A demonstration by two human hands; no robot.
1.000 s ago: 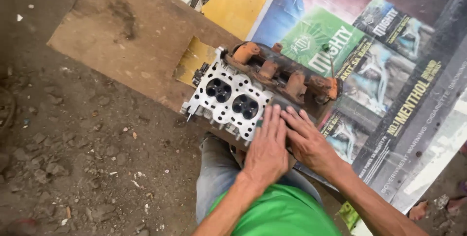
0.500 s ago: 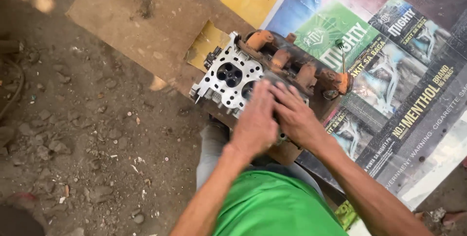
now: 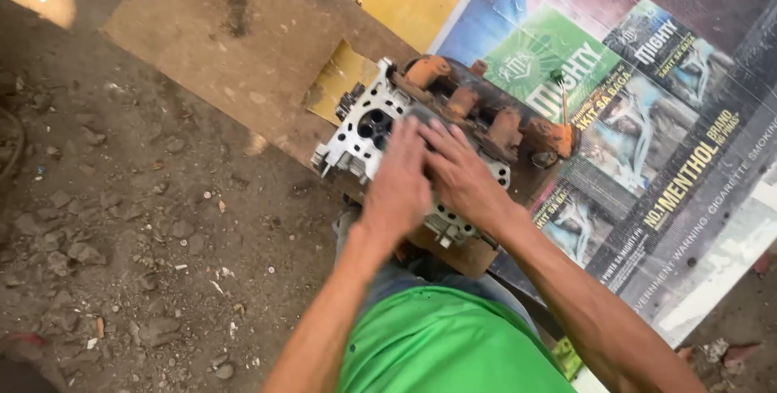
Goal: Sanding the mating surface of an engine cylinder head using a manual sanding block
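Note:
A grey metal engine cylinder head (image 3: 362,130) with a rusty orange manifold side (image 3: 494,118) lies on a brown board (image 3: 243,61). My left hand (image 3: 398,182) presses flat on its machined face, fingers together and pointing away from me. My right hand (image 3: 461,173) lies flat beside it on the same face, fingers spread, touching the left hand. Both palms cover most of the face, so only the far-left end with its round valve openings shows. Neither hand grips anything.
A large printed plastic banner (image 3: 647,118) covers the ground to the right under the board. Bare dirt with stones (image 3: 121,239) lies to the left. My green shirt (image 3: 445,344) and grey trousers fill the bottom centre.
Both hands have slid forward along the cylinder head's face, away from me, covering more of it. The view has shifted, so the part sits more to the centre.

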